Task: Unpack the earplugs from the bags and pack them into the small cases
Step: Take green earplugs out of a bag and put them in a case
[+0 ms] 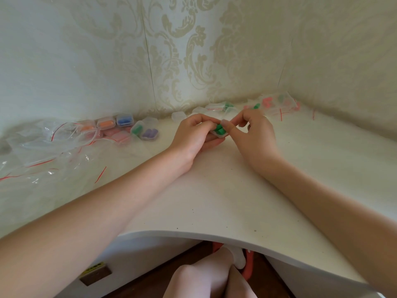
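My left hand (193, 136) holds a small clear case (219, 134) with green earplugs (219, 128) in it, above the middle of the white table (214, 190). My right hand (255, 134) pinches the same case at its right side, thumb and forefinger on the green earplugs. Filled cases lie at the back left: orange (105, 123), blue (124, 120), green (137, 128) and purple (150, 134). Empty clear cases (178, 115) stand by the wall. Bags with pink and green earplugs (277, 104) lie in the back right corner.
Crumpled empty clear bags with red zip strips (43, 155) cover the table's left side. Patterned wallpaper walls (193, 50) close the corner behind. The table's curved front edge (193, 233) is near me, with my knees and a socked foot below it.
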`<state>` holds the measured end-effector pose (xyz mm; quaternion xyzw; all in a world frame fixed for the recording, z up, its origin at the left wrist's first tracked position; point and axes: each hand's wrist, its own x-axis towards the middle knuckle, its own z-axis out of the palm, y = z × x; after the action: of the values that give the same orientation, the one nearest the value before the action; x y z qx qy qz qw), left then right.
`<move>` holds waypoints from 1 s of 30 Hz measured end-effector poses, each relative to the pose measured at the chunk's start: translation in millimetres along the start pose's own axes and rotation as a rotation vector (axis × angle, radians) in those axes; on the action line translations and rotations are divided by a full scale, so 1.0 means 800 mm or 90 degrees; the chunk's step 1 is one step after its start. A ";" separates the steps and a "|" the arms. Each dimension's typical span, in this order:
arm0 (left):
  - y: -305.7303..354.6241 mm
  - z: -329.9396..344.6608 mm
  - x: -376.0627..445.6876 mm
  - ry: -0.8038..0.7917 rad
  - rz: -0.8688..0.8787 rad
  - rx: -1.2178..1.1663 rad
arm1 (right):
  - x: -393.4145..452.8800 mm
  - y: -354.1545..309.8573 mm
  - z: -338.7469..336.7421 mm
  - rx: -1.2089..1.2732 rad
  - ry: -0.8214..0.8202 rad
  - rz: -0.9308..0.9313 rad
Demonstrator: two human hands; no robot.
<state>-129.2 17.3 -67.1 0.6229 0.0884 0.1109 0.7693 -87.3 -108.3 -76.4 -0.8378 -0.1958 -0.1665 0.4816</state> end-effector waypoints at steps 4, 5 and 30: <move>0.000 -0.001 0.002 -0.001 -0.004 -0.007 | -0.001 0.003 0.002 -0.068 -0.019 -0.060; -0.001 -0.001 0.002 -0.004 -0.004 -0.008 | -0.001 0.003 0.002 -0.076 -0.019 -0.076; -0.002 -0.003 0.010 0.048 -0.041 -0.052 | 0.007 -0.008 0.001 0.260 -0.046 0.076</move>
<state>-122.5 21.7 -69.1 0.5831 0.1329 0.1133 0.7934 -85.5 -103.7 -69.6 -0.7384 -0.1926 -0.0645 0.6431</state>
